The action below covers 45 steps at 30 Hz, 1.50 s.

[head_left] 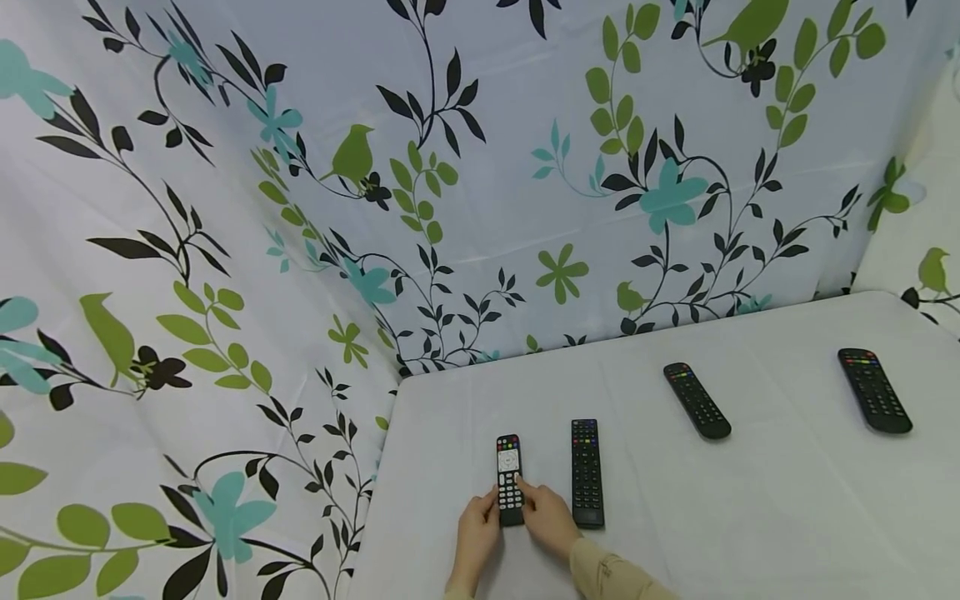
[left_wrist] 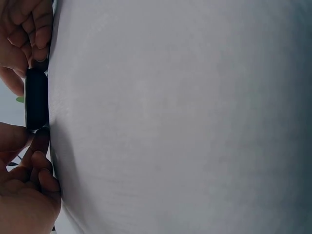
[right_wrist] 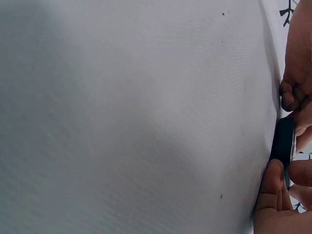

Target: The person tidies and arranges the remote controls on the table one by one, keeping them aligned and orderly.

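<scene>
A slim black remote control (head_left: 508, 460) with white buttons lies on the white-covered table, held between both hands. My left hand (head_left: 476, 533) grips its left edge near the lower end. At the right edge my right hand (head_left: 551, 523) holds it, with the thumb over the button face. In the left wrist view the dark end of the remote (left_wrist: 36, 100) sits close over the cloth, fingers at both sides. The right wrist view shows the same remote (right_wrist: 282, 139) between the fingers, part of it hidden behind them.
A longer black remote (head_left: 587, 475) lies just right of the right hand. Farther right are two more black remotes, one tilted (head_left: 697, 400) and one near the far right (head_left: 875, 390). Leaf-and-bird patterned curtains (head_left: 487, 208) hang behind and left of the table (head_left: 750, 517).
</scene>
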Each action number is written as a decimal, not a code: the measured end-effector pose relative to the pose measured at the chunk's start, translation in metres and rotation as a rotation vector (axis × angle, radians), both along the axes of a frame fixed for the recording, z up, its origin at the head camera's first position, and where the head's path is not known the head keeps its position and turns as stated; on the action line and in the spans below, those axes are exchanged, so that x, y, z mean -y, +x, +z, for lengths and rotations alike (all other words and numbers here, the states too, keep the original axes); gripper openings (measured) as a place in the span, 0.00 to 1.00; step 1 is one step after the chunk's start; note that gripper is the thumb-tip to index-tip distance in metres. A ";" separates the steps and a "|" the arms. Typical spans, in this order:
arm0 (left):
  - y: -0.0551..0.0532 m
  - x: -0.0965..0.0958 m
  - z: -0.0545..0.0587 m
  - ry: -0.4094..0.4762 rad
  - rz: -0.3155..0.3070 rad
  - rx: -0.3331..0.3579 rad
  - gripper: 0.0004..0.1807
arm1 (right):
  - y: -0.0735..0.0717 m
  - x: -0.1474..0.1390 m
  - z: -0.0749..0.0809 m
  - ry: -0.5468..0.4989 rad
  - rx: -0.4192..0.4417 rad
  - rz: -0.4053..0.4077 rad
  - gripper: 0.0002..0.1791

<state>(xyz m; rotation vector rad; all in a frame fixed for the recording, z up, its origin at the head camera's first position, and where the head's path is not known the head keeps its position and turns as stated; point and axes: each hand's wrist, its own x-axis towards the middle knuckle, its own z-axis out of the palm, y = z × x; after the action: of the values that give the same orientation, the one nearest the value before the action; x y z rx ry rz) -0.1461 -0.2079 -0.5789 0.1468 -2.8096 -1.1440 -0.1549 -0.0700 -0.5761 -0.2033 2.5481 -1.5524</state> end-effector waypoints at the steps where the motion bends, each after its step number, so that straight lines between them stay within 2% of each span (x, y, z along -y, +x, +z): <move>1: 0.001 0.000 -0.001 -0.005 -0.004 -0.010 0.16 | 0.001 0.000 -0.001 0.000 0.004 0.003 0.26; 4: 0.003 0.000 -0.002 -0.014 -0.011 -0.031 0.16 | 0.002 -0.001 -0.003 0.002 0.019 0.016 0.26; 14: 0.003 -0.003 -0.003 -0.006 -0.011 -0.011 0.17 | -0.001 -0.002 -0.006 -0.009 -0.001 0.031 0.26; 24: 0.003 -0.002 -0.004 0.009 -0.024 0.043 0.20 | 0.001 -0.001 -0.005 0.002 -0.008 0.017 0.26; 29: 0.003 -0.003 -0.003 -0.032 -0.040 0.030 0.20 | 0.003 -0.002 -0.001 -0.006 -0.022 0.013 0.27; 36: 0.003 -0.005 0.005 -0.118 -0.070 0.037 0.21 | 0.004 -0.006 0.008 0.011 -0.026 0.006 0.30; 40: 0.002 -0.008 0.010 -0.170 -0.064 -0.009 0.21 | 0.003 -0.010 0.016 -0.020 -0.014 -0.004 0.30; 45: 0.000 -0.015 0.015 -0.221 -0.031 -0.146 0.20 | 0.001 -0.015 0.027 -0.044 -0.035 -0.010 0.30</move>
<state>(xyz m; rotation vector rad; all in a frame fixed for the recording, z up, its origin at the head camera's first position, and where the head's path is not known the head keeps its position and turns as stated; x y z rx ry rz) -0.1463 -0.1932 -0.5636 0.0019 -2.7904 -0.8053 -0.1536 -0.0546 -0.5494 -0.2251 2.5462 -1.6233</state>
